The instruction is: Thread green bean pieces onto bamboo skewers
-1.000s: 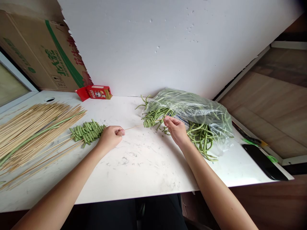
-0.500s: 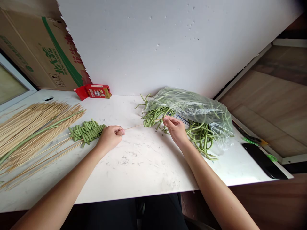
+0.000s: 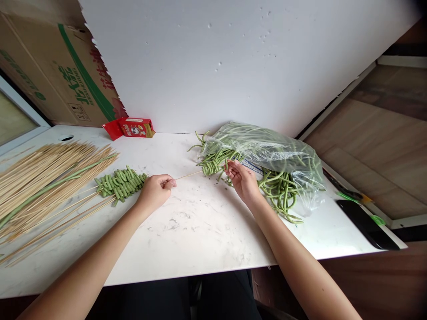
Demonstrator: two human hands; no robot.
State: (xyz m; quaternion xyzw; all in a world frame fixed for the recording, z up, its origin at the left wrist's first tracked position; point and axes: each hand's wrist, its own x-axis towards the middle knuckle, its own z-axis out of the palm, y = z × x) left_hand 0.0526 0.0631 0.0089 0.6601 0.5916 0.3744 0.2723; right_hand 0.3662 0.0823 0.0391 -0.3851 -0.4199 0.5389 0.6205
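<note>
My left hand (image 3: pixel 156 190) is closed around a thin bamboo skewer (image 3: pixel 188 175) that points to the right. Several short green bean pieces (image 3: pixel 211 167) sit side by side on the skewer's far part. At that end, my right hand (image 3: pixel 244 179) is closed in a pinch on a green bean piece (image 3: pixel 226 164), with the skewer tip by its fingers. Just left of my left hand lie finished-looking bean skewers (image 3: pixel 120 183), packed with cut pieces. Long green beans (image 3: pixel 282 191) lie loose beside and behind my right hand.
A clear plastic bag (image 3: pixel 267 144) of long beans lies at the back right. Many bare bamboo skewers (image 3: pixel 50 178) cover the left side, one long bean across them. A red box (image 3: pixel 136 128) stands by the white wall board. A black phone-like object (image 3: pixel 365 224) lies at the right edge.
My right hand's fingers have shifted and opened a little, and an upright bean piece now shows at them. The threaded pieces have moved slightly right with the skewer.
</note>
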